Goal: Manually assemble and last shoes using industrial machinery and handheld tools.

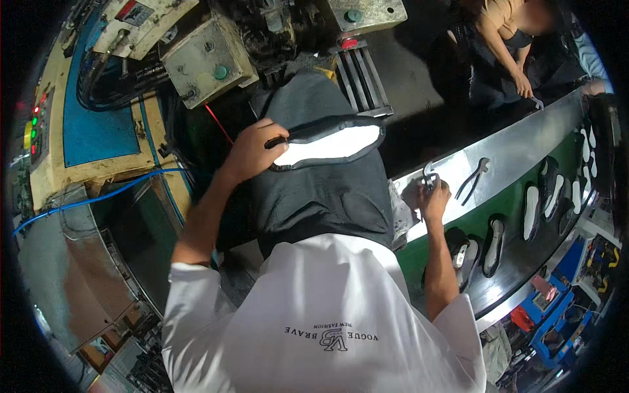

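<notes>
Across my lap lies a shoe upper (377, 133), its white sole side facing up and its black edge folded round it. My left hand (257, 149) grips one end of it, fingers wrapped over the black rim. Over the metal ledge (517, 145) on the right, my right hand (435, 200) is closed round a pair of pincers (429, 171), whose curved metal jaws show beyond the fingers. A second pair of pincers (473, 180) with dark handles rests on the ledge, a little beyond my right hand.
A green conveyor belt (419, 262) beyond the ledge carries several dark shoes (495, 245). Machine boxes with green buttons (209, 62) stand ahead. A blue hose (98, 196) runs at left. Another person's hand (523, 85) holds a metal tool at the far right.
</notes>
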### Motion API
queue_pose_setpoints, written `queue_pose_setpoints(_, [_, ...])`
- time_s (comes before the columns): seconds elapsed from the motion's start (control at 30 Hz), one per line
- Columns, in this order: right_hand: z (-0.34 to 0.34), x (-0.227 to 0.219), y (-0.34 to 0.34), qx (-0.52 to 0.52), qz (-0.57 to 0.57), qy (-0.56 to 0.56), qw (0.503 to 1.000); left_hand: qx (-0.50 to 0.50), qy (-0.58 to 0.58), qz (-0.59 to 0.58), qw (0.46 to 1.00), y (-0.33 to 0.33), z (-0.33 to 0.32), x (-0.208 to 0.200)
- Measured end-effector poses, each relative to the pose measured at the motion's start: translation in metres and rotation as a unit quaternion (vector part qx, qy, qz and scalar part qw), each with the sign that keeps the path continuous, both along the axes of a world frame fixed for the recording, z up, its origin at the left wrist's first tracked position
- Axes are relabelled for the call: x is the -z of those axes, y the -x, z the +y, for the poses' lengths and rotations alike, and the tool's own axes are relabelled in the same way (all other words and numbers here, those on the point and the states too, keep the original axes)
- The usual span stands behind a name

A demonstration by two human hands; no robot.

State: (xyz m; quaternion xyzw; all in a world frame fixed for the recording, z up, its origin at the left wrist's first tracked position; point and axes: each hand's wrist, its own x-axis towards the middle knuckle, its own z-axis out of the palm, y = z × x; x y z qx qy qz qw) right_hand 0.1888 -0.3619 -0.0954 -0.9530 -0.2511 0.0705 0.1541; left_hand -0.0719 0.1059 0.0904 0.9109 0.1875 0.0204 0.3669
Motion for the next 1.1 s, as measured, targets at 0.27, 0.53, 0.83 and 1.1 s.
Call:
queue_pose_setpoints(0.27, [-0.03, 0.021, 0.026, 0.116, 0.076, -0.07, 0.988, 0.206, -0.228, 0.001, 0.952, -0.021, 0.013, 0.016])
queue_pose_setpoints(0.53, [0.038, -0.109, 0.026, 0.247, 0.574, -0.395, 0.673, 0.123, -0.233, 0.006, 0.965, -0.008, 0.009, 0.028])
queue_pose_setpoints(0.83, [0.207, -0.191, 0.076, -0.313, 0.346, -0.081, 0.881, 0.184, -0.266, 0.087, 0.942, -0.024, 0.005, 0.016])
queue_pose_setpoints(1.1, [0.225, -0.199, 0.079, -0.289, 0.48, -0.034, 0.828, -0.139, -0.057, -0.069, 0.986, 0.015, -0.044, 0.025])
